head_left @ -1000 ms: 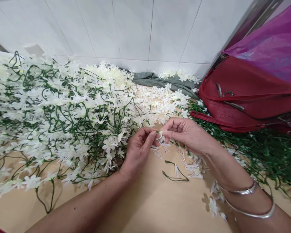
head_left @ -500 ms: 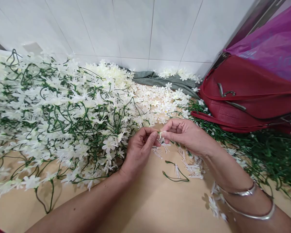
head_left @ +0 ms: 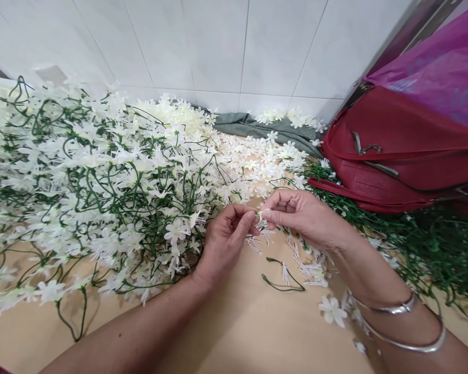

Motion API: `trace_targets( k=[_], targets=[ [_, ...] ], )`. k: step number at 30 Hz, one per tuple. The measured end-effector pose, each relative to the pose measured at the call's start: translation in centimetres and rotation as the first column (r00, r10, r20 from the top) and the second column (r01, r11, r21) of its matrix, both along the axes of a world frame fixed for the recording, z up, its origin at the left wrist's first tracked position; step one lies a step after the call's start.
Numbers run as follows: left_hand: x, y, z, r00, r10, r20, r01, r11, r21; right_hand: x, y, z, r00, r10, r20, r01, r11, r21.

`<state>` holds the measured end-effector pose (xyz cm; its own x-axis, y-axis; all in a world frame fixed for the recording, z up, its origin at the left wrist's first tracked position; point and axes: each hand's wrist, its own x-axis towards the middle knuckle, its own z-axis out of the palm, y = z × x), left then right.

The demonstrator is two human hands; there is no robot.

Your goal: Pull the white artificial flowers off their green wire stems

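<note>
My left hand [head_left: 226, 239] and my right hand [head_left: 302, 215] meet at the middle of the tan surface [head_left: 234, 332], fingertips pinched together on a small white artificial flower piece [head_left: 260, 217]. Both hands are closed in a pinch. A big heap of white flowers on green stems [head_left: 97, 182] lies just left of my left hand. Under the hands lie loose white stamen bits [head_left: 308, 270] and a bare green stem [head_left: 283, 283]. A single white flower [head_left: 333, 310] lies by my right wrist, which wears two silver bangles [head_left: 405, 324].
Loose white flower heads [head_left: 261, 161] spread behind the hands, up to a grey-green cloth [head_left: 253, 127] by the tiled wall. A dark red bag [head_left: 398, 150] with a purple plastic bag [head_left: 440, 78] over it stands at the right. Bare green stems [head_left: 425, 249] pile before it.
The hands have barely moved and keep pinching the small flower piece. A white flower now shows by my right wrist, lower left of where it lay.
</note>
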<state>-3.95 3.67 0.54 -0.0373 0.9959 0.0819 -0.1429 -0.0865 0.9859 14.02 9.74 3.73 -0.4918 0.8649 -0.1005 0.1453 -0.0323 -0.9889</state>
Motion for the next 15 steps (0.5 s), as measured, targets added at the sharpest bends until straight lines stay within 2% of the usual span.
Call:
trace_targets(
  k=[15],
  targets=[
    [-0.02, 0.09, -0.03, 1.000, -0.001, -0.007, 0.001, 1.000, -0.003, -0.26, -0.10, 0.11, 1.000, 0.005, 0.000, -0.005, 1.000, 0.000]
  ],
)
